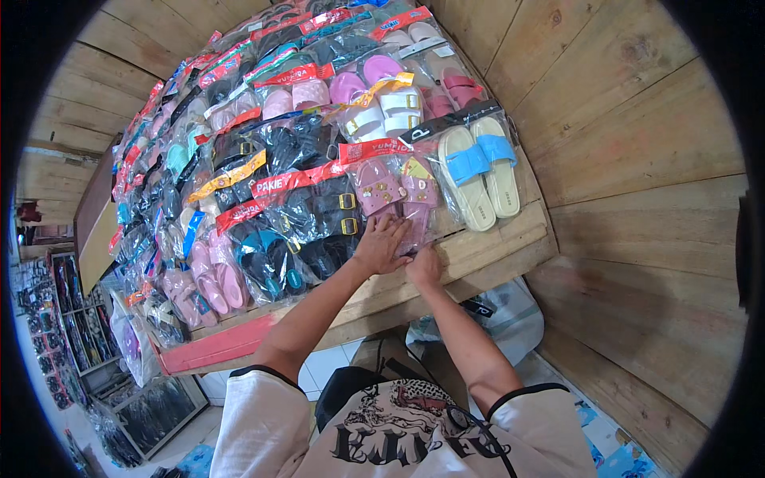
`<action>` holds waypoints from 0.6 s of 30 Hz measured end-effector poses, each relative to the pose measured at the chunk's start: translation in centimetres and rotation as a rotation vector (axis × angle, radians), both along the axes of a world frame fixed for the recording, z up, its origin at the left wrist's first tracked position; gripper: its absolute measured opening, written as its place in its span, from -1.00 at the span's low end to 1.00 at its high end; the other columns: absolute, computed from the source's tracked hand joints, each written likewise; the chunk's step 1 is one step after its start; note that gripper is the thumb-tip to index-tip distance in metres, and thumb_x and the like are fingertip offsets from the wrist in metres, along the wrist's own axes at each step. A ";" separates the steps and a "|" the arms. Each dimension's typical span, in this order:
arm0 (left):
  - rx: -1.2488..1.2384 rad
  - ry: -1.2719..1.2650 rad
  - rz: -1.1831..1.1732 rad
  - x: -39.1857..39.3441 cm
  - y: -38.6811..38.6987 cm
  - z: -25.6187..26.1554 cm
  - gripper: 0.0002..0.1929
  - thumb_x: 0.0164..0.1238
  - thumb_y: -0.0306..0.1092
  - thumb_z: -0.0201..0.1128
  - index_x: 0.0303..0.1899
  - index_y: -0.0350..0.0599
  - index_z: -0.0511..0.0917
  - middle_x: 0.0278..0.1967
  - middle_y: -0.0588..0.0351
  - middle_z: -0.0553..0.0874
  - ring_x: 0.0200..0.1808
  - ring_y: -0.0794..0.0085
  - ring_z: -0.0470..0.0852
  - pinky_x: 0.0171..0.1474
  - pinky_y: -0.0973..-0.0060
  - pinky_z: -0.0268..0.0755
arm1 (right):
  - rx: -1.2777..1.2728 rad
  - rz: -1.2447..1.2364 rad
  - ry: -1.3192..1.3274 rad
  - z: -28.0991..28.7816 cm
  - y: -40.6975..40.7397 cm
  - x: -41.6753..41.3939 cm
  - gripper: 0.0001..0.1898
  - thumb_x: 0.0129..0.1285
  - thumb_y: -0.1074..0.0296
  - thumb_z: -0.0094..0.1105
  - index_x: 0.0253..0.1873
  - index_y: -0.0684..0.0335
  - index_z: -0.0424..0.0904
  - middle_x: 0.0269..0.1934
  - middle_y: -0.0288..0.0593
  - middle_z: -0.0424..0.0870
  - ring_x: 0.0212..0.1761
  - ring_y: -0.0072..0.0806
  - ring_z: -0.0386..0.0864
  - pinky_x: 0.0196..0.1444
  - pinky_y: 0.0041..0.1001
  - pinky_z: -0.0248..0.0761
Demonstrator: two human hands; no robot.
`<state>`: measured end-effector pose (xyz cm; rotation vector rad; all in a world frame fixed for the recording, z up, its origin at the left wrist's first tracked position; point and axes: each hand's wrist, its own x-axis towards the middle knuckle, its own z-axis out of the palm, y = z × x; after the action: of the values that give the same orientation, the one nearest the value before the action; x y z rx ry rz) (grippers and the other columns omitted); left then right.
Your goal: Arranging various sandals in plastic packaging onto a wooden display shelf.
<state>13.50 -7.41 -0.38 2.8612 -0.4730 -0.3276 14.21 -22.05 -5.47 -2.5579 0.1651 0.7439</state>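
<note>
A pair of pink sandals with charms on the straps (382,190) lies in a clear plastic bag with a red header strip (373,150). My left hand (382,242) rests flat over the lower end of this bag, fingers spread. Close beside it, my right hand (425,267) is curled at the bag's bottom edge, near the front of the wooden display table (490,248). Its fingertips are hidden, so I cannot tell whether they pinch the plastic. To the right lie cream slippers with blue straps (481,170). Black sandals with gold buckles (326,218) are on the left.
Rows of bagged sandals (299,98) cover the table away from me. A plank wall (633,209) closes the right side. Beneath the table's front edge sits a translucent white sack (508,316). Racks of packaged goods (77,310) stand at far left, above a tiled floor (323,364).
</note>
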 end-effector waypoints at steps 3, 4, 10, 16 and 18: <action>0.019 -0.008 -0.050 0.7 0.4 0.2 -0.18 0.12 0.23 0.13 0.30 -0.16 0.20 0.18 0.00 0.43 0.18 0.09 0.29 0.24 0.11 0.03 | -0.035 0.084 0.024 0.0 0.1 -0.1 -0.55 0.05 0.17 0.30 -0.01 0.30 0.45 -0.17 0.17 0.60 -0.09 0.00 0.57 -0.05 -0.17 0.43; 0.006 -0.055 -0.047 0.9 0.5 0.3 -0.18 0.12 0.23 0.13 0.30 -0.16 0.20 0.18 0.00 0.43 0.18 0.09 0.29 0.24 0.11 0.03 | -0.022 0.084 0.026 -0.1 0.0 -0.2 -0.55 0.05 0.17 0.30 -0.01 0.30 0.45 -0.17 0.17 0.60 -0.09 0.00 0.57 -0.05 -0.17 0.43; -0.021 -0.037 -0.061 0.3 0.8 -0.2 -0.22 0.11 0.26 0.11 0.24 -0.16 0.30 0.17 0.01 0.43 0.13 0.11 0.32 0.22 0.12 0.06 | 0.060 -0.004 -0.163 -1.6 -0.7 0.0 -0.58 0.09 0.23 0.24 0.01 0.34 0.45 -0.34 0.15 0.63 -0.25 0.04 0.60 -0.17 -0.12 0.44; -0.099 0.007 0.048 -2.5 -0.7 -0.5 -0.16 0.17 0.22 0.09 0.35 -0.15 0.11 0.24 -0.11 0.32 0.22 0.01 0.24 0.22 0.09 0.05 | 0.189 -0.076 -0.156 -1.9 -2.7 0.6 -0.47 0.05 0.47 0.17 0.18 0.29 0.29 -0.31 0.15 0.61 -0.25 0.07 0.56 -0.25 -0.13 0.40; -0.160 -0.085 0.133 -3.5 -1.7 -0.5 -0.21 0.21 0.19 0.06 0.35 -0.13 0.12 0.26 -0.12 0.29 0.25 0.02 0.21 0.24 0.06 0.03 | 0.287 0.094 -0.189 -1.3 -4.3 0.6 -0.55 0.04 0.55 0.08 0.12 0.31 0.38 -0.36 0.09 0.61 -0.31 -0.03 0.57 -0.28 -0.24 0.40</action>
<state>10.00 -9.09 -0.85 2.7409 -0.3064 -0.1390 14.80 -26.37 -6.79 -2.3547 -0.1165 0.5129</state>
